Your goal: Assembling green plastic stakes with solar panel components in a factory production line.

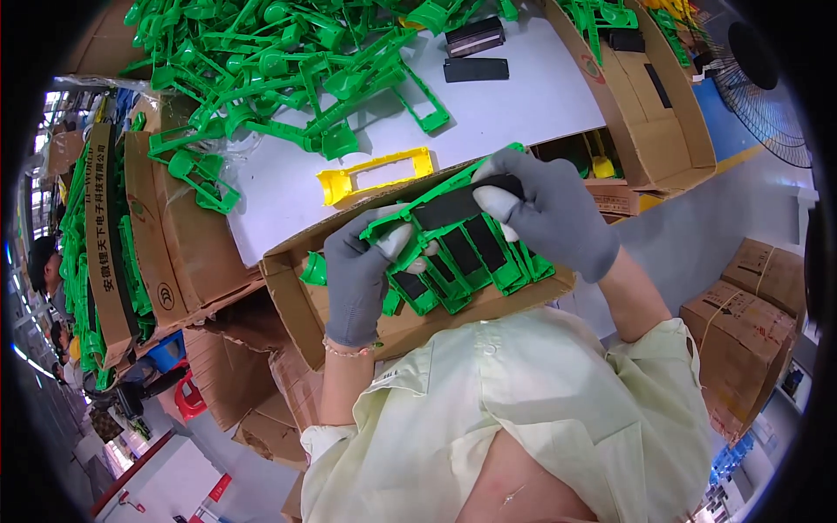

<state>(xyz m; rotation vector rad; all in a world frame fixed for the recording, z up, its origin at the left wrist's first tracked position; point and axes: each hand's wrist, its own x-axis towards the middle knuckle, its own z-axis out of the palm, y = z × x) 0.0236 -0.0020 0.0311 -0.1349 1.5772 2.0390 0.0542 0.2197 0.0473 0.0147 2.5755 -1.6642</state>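
Observation:
My left hand (356, 283), in a grey glove with pale fingertips, is closed around the left end of a green plastic frame (392, 228). My right hand (558, 213), gloved alike, pinches the right end of a flat black strip (449, 207) that lies along the frame. The fingers partly hide the frame's right end. Just below, an open cardboard box (401, 336) holds several green frames (508, 275) with black strips in them. A loose green piece (314, 268) sits at the box's left side.
A heap of green frames (288, 70) covers the white tabletop (540, 96) at the far left. A yellow frame (377, 176) lies before it, with black strips (476, 70) farther back. Cartons (671, 139) flank the table; a fan (754, 78) stands far right.

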